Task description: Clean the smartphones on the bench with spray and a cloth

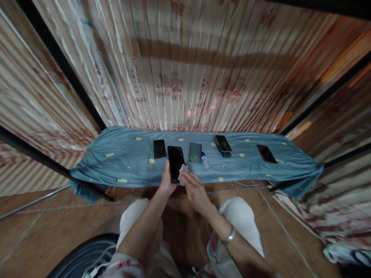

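Note:
A black smartphone (175, 158) is held up over the front edge of the cloth, its dark screen facing me. My left hand (166, 181) grips it around the lower left side. In my right hand (194, 189) a pale crumpled cloth or tissue (182, 174) is pinched, touching the phone's lower right part. Just right of the phone lie a grey phone (195, 152) and a small clear bottle with a blue cap (205, 161). Another dark phone (159, 149) rests to the left of the held one.
A blue patterned cloth (110, 166) covers the narrow low table. Stacked phones (223, 144) lie right of centre, a single phone (266, 154) farther right. Dark metal poles (60, 61) frame the table, with a striped curtain (179, 77) behind. A round black object (84, 256) sits at lower left.

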A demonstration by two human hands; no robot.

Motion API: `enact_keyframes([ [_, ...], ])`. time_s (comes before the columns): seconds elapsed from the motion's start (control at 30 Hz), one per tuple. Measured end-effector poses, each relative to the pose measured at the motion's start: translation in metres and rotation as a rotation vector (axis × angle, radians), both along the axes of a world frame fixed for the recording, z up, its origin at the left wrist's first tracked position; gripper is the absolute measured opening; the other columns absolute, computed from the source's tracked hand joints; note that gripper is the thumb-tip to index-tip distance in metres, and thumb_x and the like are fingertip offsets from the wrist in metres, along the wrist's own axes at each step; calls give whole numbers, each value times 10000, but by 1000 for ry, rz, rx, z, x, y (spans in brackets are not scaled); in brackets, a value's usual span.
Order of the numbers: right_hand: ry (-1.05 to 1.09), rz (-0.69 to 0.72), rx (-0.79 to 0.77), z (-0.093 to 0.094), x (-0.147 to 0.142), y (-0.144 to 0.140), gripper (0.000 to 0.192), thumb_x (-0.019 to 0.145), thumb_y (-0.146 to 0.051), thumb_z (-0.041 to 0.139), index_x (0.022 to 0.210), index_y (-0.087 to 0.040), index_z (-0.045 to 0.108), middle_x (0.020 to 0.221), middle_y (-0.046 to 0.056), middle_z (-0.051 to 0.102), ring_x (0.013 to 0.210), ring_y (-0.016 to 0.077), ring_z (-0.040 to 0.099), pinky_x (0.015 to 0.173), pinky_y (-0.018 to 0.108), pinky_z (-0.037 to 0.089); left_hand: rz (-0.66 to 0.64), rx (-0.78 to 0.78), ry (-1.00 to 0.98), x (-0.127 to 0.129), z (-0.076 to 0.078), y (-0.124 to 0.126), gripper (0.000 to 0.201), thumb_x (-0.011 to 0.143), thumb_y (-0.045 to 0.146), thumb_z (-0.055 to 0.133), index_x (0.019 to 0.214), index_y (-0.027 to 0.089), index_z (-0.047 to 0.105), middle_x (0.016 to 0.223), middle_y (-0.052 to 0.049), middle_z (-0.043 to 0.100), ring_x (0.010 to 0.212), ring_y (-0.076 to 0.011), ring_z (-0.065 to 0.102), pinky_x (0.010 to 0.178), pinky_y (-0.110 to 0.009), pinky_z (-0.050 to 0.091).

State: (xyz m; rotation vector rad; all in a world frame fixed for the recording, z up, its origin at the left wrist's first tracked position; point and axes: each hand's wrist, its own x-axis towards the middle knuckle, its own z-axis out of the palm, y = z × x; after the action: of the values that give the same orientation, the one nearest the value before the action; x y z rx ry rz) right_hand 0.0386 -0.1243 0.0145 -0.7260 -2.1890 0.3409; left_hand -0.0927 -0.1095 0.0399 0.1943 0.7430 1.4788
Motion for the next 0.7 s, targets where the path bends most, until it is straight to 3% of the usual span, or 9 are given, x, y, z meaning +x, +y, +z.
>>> enact_keyframes([
  [0.17, 24, -117, 0, -9, 12, 30, 424, 918, -147, 331, 1281, -169, 547, 1279, 135, 556, 1176, 239, 484, 992, 412, 446, -58, -16, 28, 8, -7, 2, 440, 899, 453, 417, 959, 116, 693, 888, -93, 734, 891, -209, 675, 887, -334, 494],
  [0.27, 55, -187, -21, -12, 14, 47, 416, 923, -175, 341, 1287, -167, 542, 1310, 138, 532, 1206, 245, 459, 1023, 416, 412, -144, -13, 21, 16, -8, 3, 439, 915, 430, 392, 1049, 122, 675, 973, -98, 726, 967, -213, 658, 939, -352, 466],
  [0.5, 2, -322, 94, 6, 10, 80, 425, 909, -121, 305, 1252, -92, 555, 1284, 184, 543, 1206, 251, 459, 1013, 443, 408, -229, -47, 8, 36, -8, 0, 442, 920, 428, 379, 1152, 140, 622, 989, -97, 721, 940, -233, 668, 854, -367, 517],
  [0.7, 29, -235, 164, 20, -4, 79, 444, 916, -121, 302, 1301, -164, 518, 1301, 127, 541, 1194, 223, 464, 996, 405, 434, -213, -45, 16, 35, -15, 0, 448, 911, 451, 382, 1162, 167, 621, 972, -85, 724, 946, -253, 665, 800, -353, 531],
])
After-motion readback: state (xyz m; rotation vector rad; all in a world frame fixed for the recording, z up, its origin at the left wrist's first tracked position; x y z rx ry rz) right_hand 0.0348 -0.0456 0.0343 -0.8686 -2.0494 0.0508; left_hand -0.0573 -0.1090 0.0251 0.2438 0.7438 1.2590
